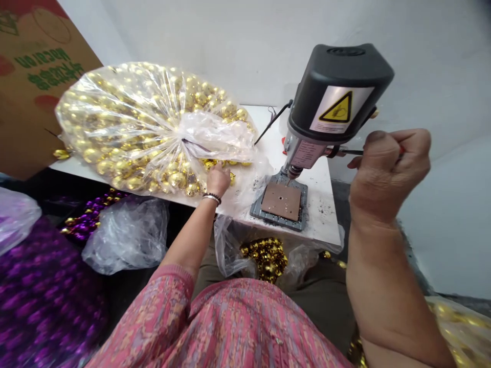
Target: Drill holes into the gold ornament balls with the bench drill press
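Note:
My left hand [218, 180] reaches in at the mouth of a big clear plastic bag [126, 102] full of shiny gold balls. Its fingers curl down among the gold balls [177, 180] there, and what they hold is hidden. My right hand [389, 168] is raised and wrapped round the feed lever [351, 152] of a small bench drill press [337, 92]. Under the chuck [294, 171], a brown square plate [282, 200] with a small hole lies on the grey base [257, 209]. No ball sits on that hole.
Dark shavings [324, 209] dot the white table [326, 179] around the press. Below its front edge hangs a plastic bag of gold balls [268, 258]. Purple balls in a bag [46, 296] stand at left, near a cardboard box [34, 92]. A wall rises behind.

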